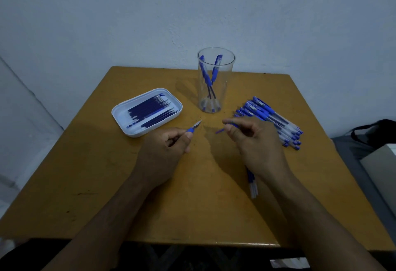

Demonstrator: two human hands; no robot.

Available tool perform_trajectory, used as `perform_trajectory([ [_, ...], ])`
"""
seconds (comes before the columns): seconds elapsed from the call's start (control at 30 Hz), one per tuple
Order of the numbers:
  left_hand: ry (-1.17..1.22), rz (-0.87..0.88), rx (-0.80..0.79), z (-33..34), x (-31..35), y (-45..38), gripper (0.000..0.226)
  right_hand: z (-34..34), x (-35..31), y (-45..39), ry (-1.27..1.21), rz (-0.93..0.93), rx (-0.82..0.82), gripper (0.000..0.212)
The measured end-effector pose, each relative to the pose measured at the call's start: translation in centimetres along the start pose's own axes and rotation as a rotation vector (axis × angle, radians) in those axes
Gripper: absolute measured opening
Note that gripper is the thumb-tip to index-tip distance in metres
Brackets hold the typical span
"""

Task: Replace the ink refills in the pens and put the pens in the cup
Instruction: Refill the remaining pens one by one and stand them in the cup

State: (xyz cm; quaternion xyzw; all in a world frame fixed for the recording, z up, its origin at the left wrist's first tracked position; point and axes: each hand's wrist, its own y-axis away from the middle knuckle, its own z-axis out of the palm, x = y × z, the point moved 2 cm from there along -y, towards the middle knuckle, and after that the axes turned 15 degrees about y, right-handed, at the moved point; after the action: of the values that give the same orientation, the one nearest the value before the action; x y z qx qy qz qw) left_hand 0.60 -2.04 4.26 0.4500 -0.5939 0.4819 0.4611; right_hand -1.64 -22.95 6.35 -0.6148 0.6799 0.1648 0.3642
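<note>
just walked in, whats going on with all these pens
A person is swapping pen refills. The left hand grips a pen tip section; the right hand pinches a thin blue piece, apparently a refill. Two pens stand in the clear cup. More refills fill the white tray, and a pen pile waits on the right.

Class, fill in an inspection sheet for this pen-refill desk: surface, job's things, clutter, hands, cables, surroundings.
Surface: brown table, scuffed.
Job's things: clear cup upright, holding pens; white tray of refills at left; pile of pens at right.
Clutter: capped pen lying under the right wrist.
Hands: left hand grips a pen tip section; right hand pinches a blue piece.
Cables: nothing seen.
Surroundings: pale wall; dark bag at right.
</note>
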Motion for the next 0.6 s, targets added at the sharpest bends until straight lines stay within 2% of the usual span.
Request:
perform_trajectory([
  [0.13,-0.008,-0.015,0.028,-0.5,-0.3,-0.2,0.017,1.1,-1.0,0.9,0.418,-0.141,-0.089,0.020],
  [0.27,-0.031,0.005,-0.006,-0.5,-0.7,-0.1,0.026,1.9,-1.9,1.7,0.680,-0.187,-0.205,0.009],
  [0.4,-0.041,0.035,-0.027,-0.4,-0.7,0.0,0.030,2.2,-2.0,1.8,0.785,-0.269,-0.228,0.024],
  [0.5,-0.092,0.064,-0.043,-0.3,-0.9,0.0,0.024,2.3,-1.8,1.7,0.810,-0.302,-0.289,0.036],
  [0.6,-0.129,0.082,-0.091,-0.2,-1.1,0.2,0.024,2.4,-1.4,1.6,0.790,-0.319,-0.272,0.037],
])
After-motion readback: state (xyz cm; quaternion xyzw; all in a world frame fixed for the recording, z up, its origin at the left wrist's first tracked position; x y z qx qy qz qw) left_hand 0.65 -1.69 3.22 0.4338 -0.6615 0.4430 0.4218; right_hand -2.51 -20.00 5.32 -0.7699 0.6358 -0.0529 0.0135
